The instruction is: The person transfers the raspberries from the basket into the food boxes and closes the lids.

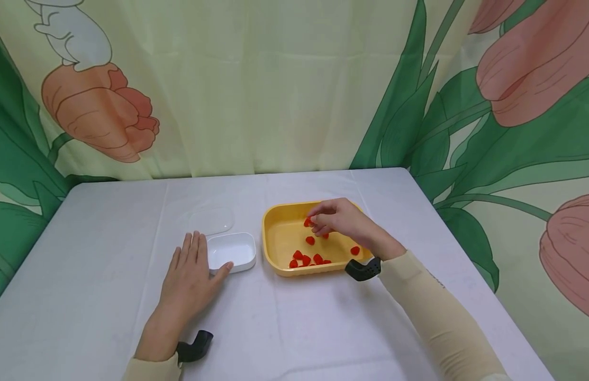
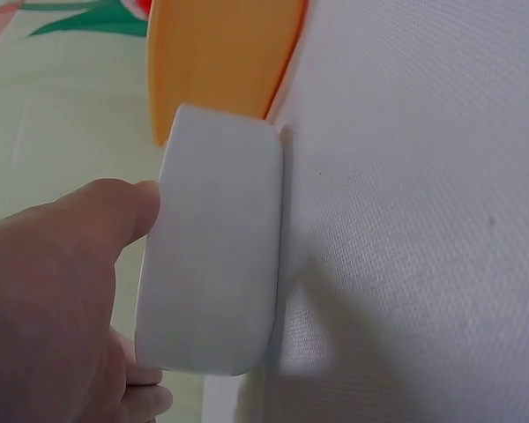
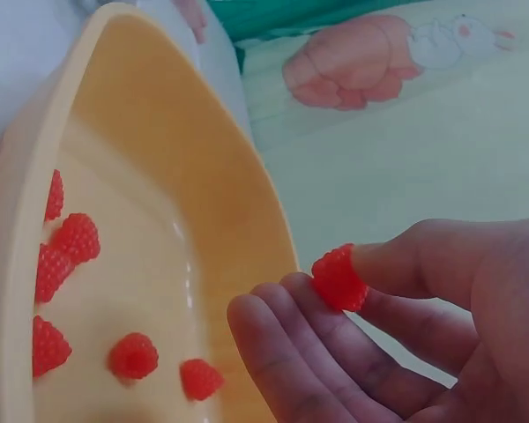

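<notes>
Between the thumb and a finger of my right hand [image 1: 339,219], a red raspberry [image 3: 339,280] is pinched above the yellow tray [image 1: 281,227]. Several more raspberries [image 1: 306,259] lie in that tray, most of them along its near side. My left hand [image 1: 189,280] rests beside a small white box [image 2: 213,247], its fingers straight along the left end. The left thumb touches the near rim of the box, as the left wrist view shows. No contents are visible in the white box from the head view.
A clear lid [image 1: 215,220] lies flat on the white tablecloth [image 1: 103,254] just behind the white box. The yellow tray stands close to the box's right. Behind the table hangs a curtain [image 1: 256,106] printed with tulips and a rabbit.
</notes>
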A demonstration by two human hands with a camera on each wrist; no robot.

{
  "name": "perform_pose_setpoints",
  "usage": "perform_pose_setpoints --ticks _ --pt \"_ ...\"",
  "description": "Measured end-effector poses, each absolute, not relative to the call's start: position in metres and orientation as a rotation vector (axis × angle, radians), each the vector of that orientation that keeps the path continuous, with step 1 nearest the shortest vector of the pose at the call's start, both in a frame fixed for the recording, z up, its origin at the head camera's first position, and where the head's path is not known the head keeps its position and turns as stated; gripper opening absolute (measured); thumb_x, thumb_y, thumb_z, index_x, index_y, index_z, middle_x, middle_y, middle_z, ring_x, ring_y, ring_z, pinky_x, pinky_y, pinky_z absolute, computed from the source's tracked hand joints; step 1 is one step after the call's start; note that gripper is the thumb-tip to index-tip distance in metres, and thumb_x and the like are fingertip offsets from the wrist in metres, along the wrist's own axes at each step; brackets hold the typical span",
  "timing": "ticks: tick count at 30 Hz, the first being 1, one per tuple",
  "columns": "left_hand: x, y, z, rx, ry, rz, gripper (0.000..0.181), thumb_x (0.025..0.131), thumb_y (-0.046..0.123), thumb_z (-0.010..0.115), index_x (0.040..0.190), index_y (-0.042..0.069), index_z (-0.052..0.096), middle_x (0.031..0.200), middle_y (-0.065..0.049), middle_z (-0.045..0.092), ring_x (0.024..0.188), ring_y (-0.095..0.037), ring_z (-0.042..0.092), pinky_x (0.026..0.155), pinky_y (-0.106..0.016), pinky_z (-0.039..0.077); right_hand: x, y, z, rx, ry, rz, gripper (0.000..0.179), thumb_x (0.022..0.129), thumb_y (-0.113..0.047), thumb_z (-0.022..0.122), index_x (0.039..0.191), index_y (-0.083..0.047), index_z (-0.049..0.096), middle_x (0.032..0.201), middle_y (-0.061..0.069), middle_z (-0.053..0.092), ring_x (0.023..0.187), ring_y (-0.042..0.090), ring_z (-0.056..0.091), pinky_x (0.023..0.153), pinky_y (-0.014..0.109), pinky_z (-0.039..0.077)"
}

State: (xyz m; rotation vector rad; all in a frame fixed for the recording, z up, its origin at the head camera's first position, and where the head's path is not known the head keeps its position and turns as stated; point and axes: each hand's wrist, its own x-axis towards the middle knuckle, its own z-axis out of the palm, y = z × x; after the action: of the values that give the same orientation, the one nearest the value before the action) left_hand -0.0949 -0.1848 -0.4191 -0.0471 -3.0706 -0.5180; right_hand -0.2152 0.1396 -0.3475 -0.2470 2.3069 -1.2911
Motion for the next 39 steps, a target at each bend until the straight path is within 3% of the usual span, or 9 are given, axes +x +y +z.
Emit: perform_pose_setpoints --ticks 7,14,18,28,39 --pt "-0.095 -0.186 -0.418 -0.048 -3.078 -0.547 0.099 0.096 0.062 0.046 0.153 -0.012 0.012 0.161 -0.032 0.013 0.152 -0.046 0.009 0.122 -0.061 0.010 -0.215 0.129 -0.343 -0.277 2.301 -1.277 0.028 0.097 -0.025 0.063 0.118 -0.008 0.068 0.108 0.010 0.072 0.094 0.023 0.073 0.097 0.041 0.055" --pt "-0.096 -0.186 -0.418 -0.046 -3.072 -0.550 0.097 0.096 0.057 0.051 0.152 -0.013 0.014 0.161 -0.032 0.015 0.152 -0.046 0.010 0.122 -0.061 0.011 -0.216 0.116 -0.341 -0.329 2.178 -1.364 0.033 0.098 -0.024 0.063 0.122 -0.001 0.065 0.115 0.019 0.070 0.102 0.030 0.072 0.104 0.049 0.050" --pt "-0.097 -0.186 -0.418 -0.042 -3.070 -0.550 0.097 0.096 0.056 0.052 0.152 -0.013 0.014 0.161 -0.032 0.015 0.152 -0.046 0.010 0.122 -0.061 0.011 -0.216 0.107 -0.339 -0.347 2.152 -1.369 0.034 0.098 -0.024 0.062 0.124 -0.002 0.064 0.120 0.020 0.068 0.107 0.032 0.071 0.105 0.045 0.050" --pt "-0.097 -0.186 -0.420 -0.030 -3.091 -0.532 0.100 0.096 0.060 0.049 0.153 -0.012 0.012 0.161 -0.032 0.014 0.152 -0.046 0.009 0.122 -0.062 0.010 -0.213 0.085 -0.338 -0.380 2.110 -1.374 0.026 0.096 -0.017 0.064 0.118 -0.004 0.069 0.115 0.010 0.069 0.111 0.033 0.069 0.104 0.041 0.051" --pt "-0.097 -0.186 -0.419 -0.016 -3.110 -0.560 0.101 0.095 0.063 0.047 0.154 -0.011 0.011 0.161 -0.032 0.013 0.152 -0.046 0.009 0.122 -0.063 0.009 -0.210 0.061 -0.340 -0.442 2.110 -1.370 0.022 0.096 -0.015 0.064 0.114 -0.007 0.071 0.111 0.007 0.071 0.099 0.021 0.073 0.100 0.038 0.054"
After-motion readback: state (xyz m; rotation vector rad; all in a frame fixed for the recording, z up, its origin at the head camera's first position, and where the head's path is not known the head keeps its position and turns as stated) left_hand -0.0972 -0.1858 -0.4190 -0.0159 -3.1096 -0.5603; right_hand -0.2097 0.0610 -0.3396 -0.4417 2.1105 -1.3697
